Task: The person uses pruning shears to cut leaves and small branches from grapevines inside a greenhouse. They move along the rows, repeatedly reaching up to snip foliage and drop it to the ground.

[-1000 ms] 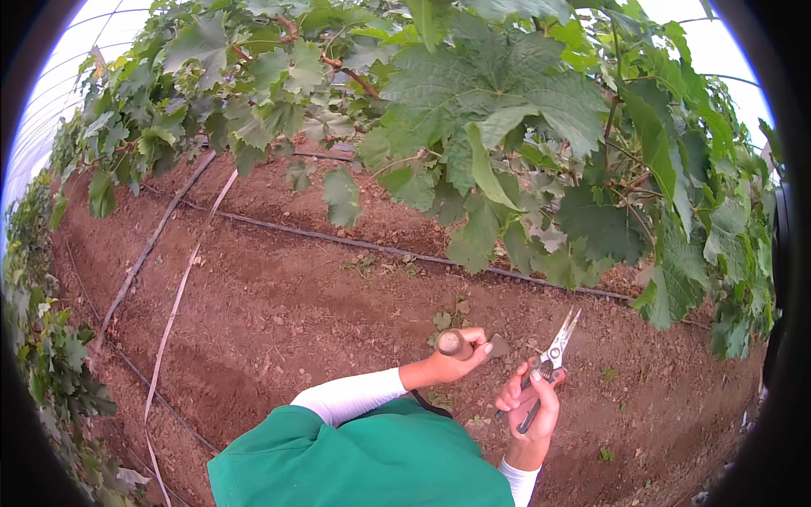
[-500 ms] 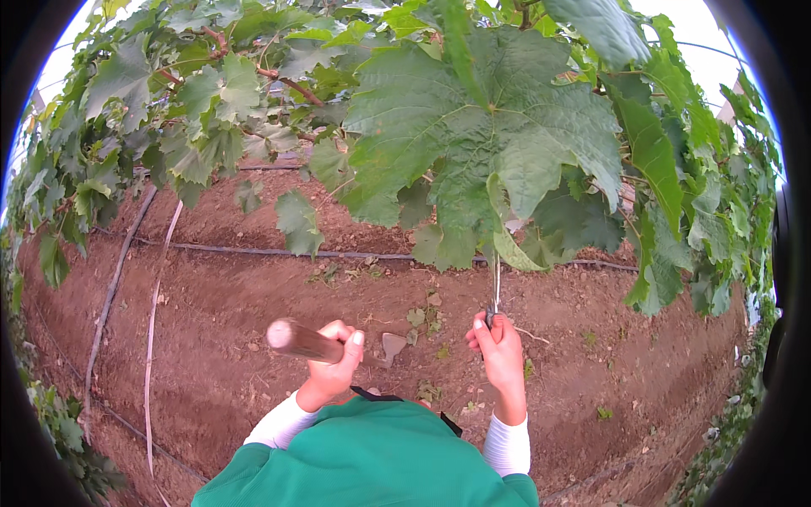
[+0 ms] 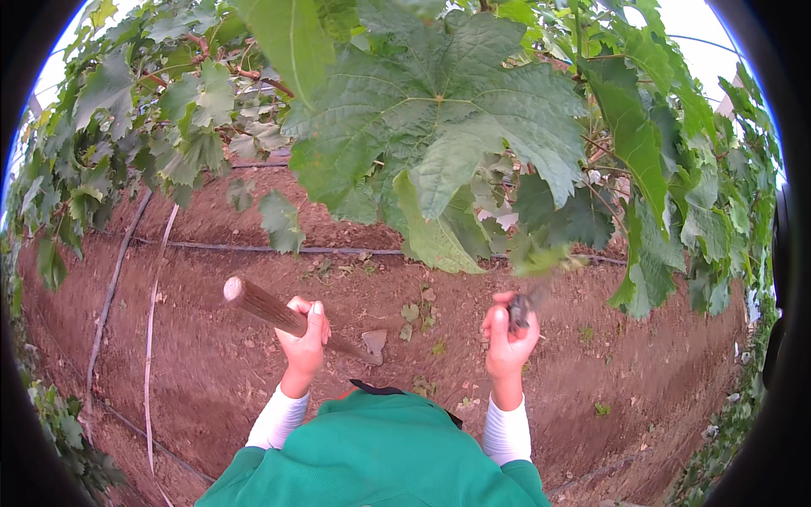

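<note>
My left hand (image 3: 302, 345) is wrapped round the wooden handle of a hoe (image 3: 269, 306). The handle's cut end rises toward the left, and the metal head (image 3: 374, 343) is low at the soil, right of the hand. My right hand (image 3: 508, 345) is closed on a small dark-handled tool (image 3: 519, 313). A grey, motion-blurred part of it points up and right, so its exact kind is unclear. Just above that tip is a blurred pale green leaf (image 3: 541, 258); whether they touch cannot be told. A large grape leaf (image 3: 443, 127) hangs in front of both hands.
Grapevine foliage (image 3: 194, 101) fills the far side and the right edge. A dark hose (image 3: 338, 251) crosses the brown soil (image 3: 228, 380). Another dark hose (image 3: 110, 296) and a pale strip (image 3: 154, 313) run lengthwise on the left. Small weeds (image 3: 410, 313) grow between my hands.
My left hand has moved left with the hoe, its handle end swinging left. My right hand has shifted slightly right, and its tool now tilts right instead of straight up. The large leaf appears farther left.
</note>
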A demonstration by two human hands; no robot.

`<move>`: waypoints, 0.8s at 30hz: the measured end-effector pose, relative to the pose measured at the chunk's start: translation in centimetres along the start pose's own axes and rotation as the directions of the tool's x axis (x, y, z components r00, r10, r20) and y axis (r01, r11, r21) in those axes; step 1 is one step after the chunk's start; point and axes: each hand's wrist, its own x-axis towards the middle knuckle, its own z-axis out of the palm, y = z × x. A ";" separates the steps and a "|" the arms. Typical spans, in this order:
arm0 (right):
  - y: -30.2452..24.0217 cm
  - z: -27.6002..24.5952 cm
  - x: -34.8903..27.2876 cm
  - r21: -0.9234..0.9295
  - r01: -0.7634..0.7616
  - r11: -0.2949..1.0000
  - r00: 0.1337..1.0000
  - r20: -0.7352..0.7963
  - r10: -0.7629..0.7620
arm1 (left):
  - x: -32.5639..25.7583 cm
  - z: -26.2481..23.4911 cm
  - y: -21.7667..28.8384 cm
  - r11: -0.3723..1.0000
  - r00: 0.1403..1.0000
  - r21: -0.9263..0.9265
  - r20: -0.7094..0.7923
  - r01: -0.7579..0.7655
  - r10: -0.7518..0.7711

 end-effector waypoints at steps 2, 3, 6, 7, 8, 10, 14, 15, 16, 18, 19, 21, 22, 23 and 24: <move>0.2 -0.5 0.2 0.255 0.502 0.826 0.864 -0.191 -0.466 | -0.4 0.9 -0.4 1.000 1.000 0.008 0.000 0.014 -0.014; -0.4 -0.6 -0.1 0.342 0.514 0.787 0.856 -0.264 -0.444 | -0.6 1.2 -0.6 0.997 0.999 0.079 0.038 -0.003 0.000; -0.7 -0.9 -0.7 0.563 0.327 0.759 0.944 -0.224 -0.240 | -1.0 2.2 -0.8 1.000 0.999 0.028 0.044 0.007 -0.008; -0.3 -1.0 -0.9 0.621 0.219 0.753 0.976 -0.156 -0.155 | -1.1 2.7 -0.9 1.000 0.999 0.025 0.044 0.015 -0.016; 0.2 -1.1 -1.3 0.650 0.078 0.756 0.997 -0.069 -0.043 | -1.1 3.1 -0.9 1.000 0.999 0.019 0.050 0.018 -0.019; 0.9 -1.1 -1.9 0.643 -0.011 0.765 0.999 0.031 -0.012 | -1.1 3.9 -0.8 1.000 0.998 0.007 0.060 0.022 -0.023; 0.8 -1.9 -2.7 0.605 -0.108 0.789 0.988 0.152 0.019 | -1.8 5.0 -0.9 1.000 0.999 0.022 0.047 0.021 -0.022; 0.4 -2.1 -2.8 0.568 -0.109 0.816 0.987 0.159 0.021 | -1.9 5.2 -1.0 1.000 0.998 0.025 0.053 0.014 -0.015; 0.4 -2.4 -2.9 0.540 -0.117 0.833 0.983 0.180 0.021 | -2.1 5.4 -1.4 1.000 0.998 0.030 0.059 0.007 -0.009; 0.4 -3.1 -3.0 0.477 -0.131 0.869 0.974 0.227 0.023 | -2.3 5.8 -1.7 0.999 0.997 0.032 0.071 0.006 -0.008; 0.4 -3.2 -3.1 0.466 -0.125 0.876 0.973 0.232 0.015 | -2.5 5.9 -1.7 0.999 0.997 0.034 0.079 0.011 -0.013; 0.6 -3.4 -3.4 0.441 -0.118 0.890 0.969 0.247 0.006 | -2.8 6.3 -2.0 0.994 0.993 0.110 0.117 -0.029 0.016; 0.6 -3.4 -3.5 0.419 -0.111 0.901 0.965 0.262 -0.003 | -2.9 6.6 -2.0 0.993 0.993 0.115 0.116 -0.028 0.014; 0.4 -3.5 -3.6 0.397 -0.108 0.911 0.960 0.279 -0.007 | -3.0 6.8 -2.0 0.992 0.994 0.122 0.113 -0.023 0.009; 0.3 -3.5 -3.7 0.375 -0.105 0.921 0.955 0.296 -0.012 | -3.2 7.1 -2.0 0.991 0.994 0.130 0.109 -0.018 0.004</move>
